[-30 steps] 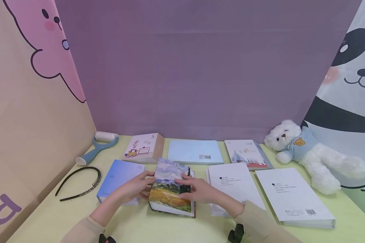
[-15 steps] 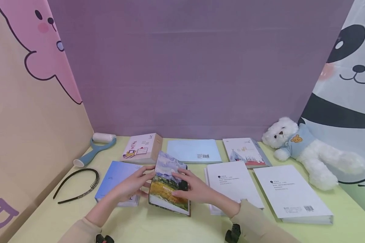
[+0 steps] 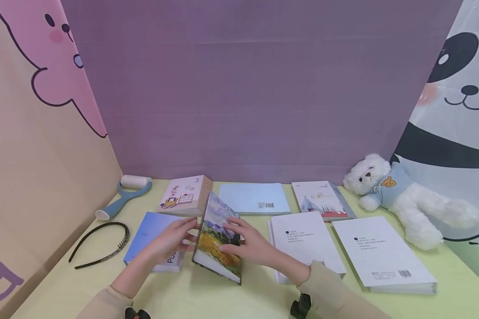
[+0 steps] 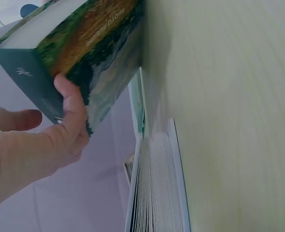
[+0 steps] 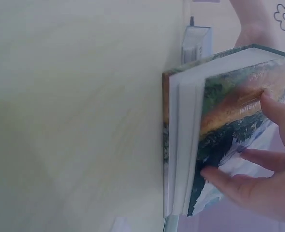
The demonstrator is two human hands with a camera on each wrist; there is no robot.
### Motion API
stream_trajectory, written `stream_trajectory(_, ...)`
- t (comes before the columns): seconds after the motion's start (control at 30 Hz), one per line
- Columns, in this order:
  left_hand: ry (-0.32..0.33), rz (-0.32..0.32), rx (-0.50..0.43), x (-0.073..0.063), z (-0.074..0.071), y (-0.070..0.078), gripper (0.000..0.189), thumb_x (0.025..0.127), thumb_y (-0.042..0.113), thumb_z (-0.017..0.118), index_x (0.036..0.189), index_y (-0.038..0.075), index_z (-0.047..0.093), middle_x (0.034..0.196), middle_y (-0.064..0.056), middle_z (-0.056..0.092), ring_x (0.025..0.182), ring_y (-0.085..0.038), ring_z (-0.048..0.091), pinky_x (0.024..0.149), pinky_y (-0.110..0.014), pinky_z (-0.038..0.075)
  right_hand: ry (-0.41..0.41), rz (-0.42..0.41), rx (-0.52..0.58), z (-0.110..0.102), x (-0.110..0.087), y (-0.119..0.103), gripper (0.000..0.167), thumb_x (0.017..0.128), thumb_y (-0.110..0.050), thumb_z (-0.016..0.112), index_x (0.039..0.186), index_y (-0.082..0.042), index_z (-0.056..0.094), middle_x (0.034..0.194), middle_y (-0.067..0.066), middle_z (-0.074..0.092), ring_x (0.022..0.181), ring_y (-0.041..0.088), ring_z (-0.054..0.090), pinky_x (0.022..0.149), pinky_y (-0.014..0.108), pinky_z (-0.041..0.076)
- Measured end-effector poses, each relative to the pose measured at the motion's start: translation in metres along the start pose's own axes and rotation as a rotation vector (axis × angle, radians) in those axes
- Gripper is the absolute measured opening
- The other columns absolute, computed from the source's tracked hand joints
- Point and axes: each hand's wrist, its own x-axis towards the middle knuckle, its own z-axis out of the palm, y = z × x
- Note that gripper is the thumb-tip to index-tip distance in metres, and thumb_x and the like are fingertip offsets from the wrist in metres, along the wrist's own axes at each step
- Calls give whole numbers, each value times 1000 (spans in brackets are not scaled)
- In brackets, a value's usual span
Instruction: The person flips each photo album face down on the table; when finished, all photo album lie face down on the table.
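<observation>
A photo album (image 3: pixel 219 239) with a painted landscape cover is tilted up, spine side raised, at the middle front of the table. My left hand (image 3: pixel 178 237) grips its green spine (image 4: pixel 23 72), one finger lying on the painted cover in the left wrist view. My right hand (image 3: pixel 251 243) rests its thumb and fingertips on the other cover; the right wrist view shows these fingers (image 5: pixel 224 181) spread on it. White page edges (image 5: pixel 186 140) face that camera. Left of the album lies a blue book (image 3: pixel 149 235), partly behind my left hand.
Behind stand a pink-white thick book (image 3: pixel 183 195), a pale blue book (image 3: pixel 251 197) and a tent-print book (image 3: pixel 317 199). White albums (image 3: pixel 303 239) lie at right, near a plush bear (image 3: pixel 403 195). At left are a headband (image 3: pixel 104 243) and a lint roller (image 3: pixel 123 195).
The photo album has tilted up further, its spine side rising, and shifted slightly left. Both hands have moved along with it. More lettering on the blue book now shows.
</observation>
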Motion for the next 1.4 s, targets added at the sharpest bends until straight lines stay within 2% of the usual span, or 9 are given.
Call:
stream_trajectory(0.17,-21,41,-42,2,-3,1,49,103,26,36,140,-6,35,123,-13,48,83,-9,56,71,-22,52,35,-41,88,0,2,-3,63,85,-31,70,137,-4,47,146,12,38,130,33,42,87,33,53)
stream_trajectory(0.3,-49,87,-57,2,-4,0,47,103,23,35,141,-5,35,123,-11,49,85,-9,58,77,-22,53,35,-41,151,-3,1,-3,61,84,-29,71,138,-13,47,145,11,40,127,33,45,85,31,54)
stream_trajectory(0.4,-57,120,-61,2,-5,0,47,103,23,36,142,-3,35,128,-13,47,89,-10,58,80,-24,53,22,-37,177,-4,1,-4,63,85,-30,69,141,-21,43,145,8,39,128,33,46,85,31,54)
stream_trajectory(0.47,-65,130,-45,2,-4,0,48,102,25,38,144,0,33,133,-15,44,95,-12,58,83,-26,53,13,-52,184,-3,2,-4,65,87,-30,67,145,-23,37,147,7,36,129,31,45,91,36,52)
stream_trajectory(0.63,-87,135,3,1,0,2,51,101,27,41,147,9,29,140,-20,39,113,-22,55,88,-35,52,3,-78,230,-1,1,-6,67,93,-26,59,150,-20,24,152,12,28,131,33,42,103,45,42)
stream_trajectory(0.83,-104,142,3,3,3,0,51,102,26,40,147,8,26,142,-21,37,114,-23,55,88,-36,52,14,2,289,-2,-3,-10,59,97,-29,51,148,-14,27,150,17,29,131,39,41,96,44,48)
stream_trajectory(1.07,-99,149,10,5,8,-5,51,101,27,42,144,1,32,133,-20,48,111,-20,57,88,-38,52,81,44,297,-3,-4,-14,53,97,-31,51,142,-7,36,147,16,35,129,36,44,98,47,46)
stream_trajectory(1.27,-130,166,36,8,14,-6,56,97,34,49,143,6,33,141,-21,41,119,-31,54,89,-41,52,85,149,380,-6,-6,-16,61,96,-38,51,145,-10,28,148,15,33,128,37,45,94,47,49)
stream_trajectory(1.4,-170,181,59,12,18,-4,54,98,31,50,143,6,36,146,-20,38,125,-35,48,90,-42,52,103,204,421,-12,-8,-14,62,96,-40,51,146,-12,27,144,15,37,126,34,46,92,44,50)
